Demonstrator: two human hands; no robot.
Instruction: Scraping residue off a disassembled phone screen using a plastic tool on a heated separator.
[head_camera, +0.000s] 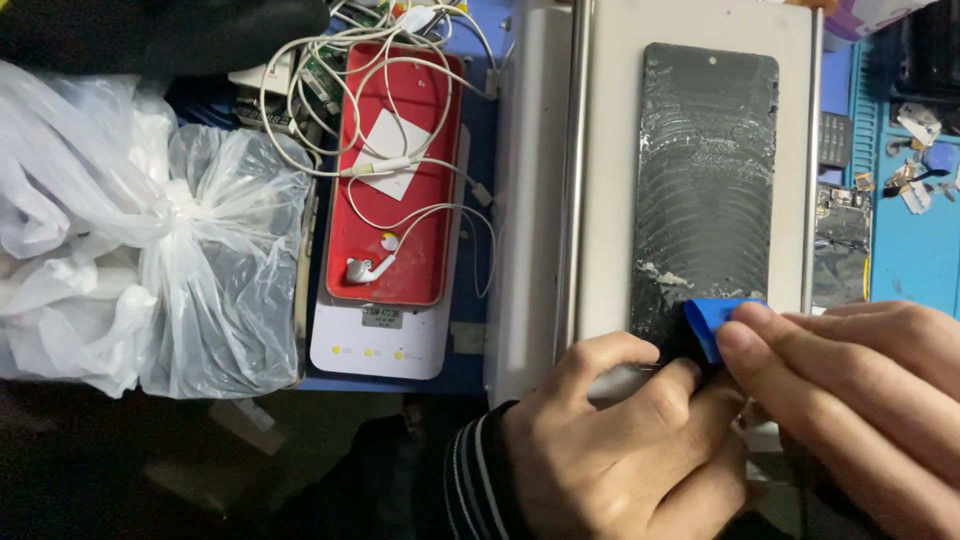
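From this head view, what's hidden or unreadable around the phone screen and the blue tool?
- Blue tool: only a corner shows; right hand covers the rest.
- Bottom edge of the black phone screen: hidden behind left hand and the right hand.
- Small parts on the blue mat: too small, cut off by the right frame edge.
- White plastic bag contents: hidden by the bag itself.

Both hands met at the lower right, close together. The left hand (625, 440) lay knuckles up, fingers curled under, a striped cuff at its wrist. The right hand (860, 395) reached in from the right, fingertips pressed together in a pinch.
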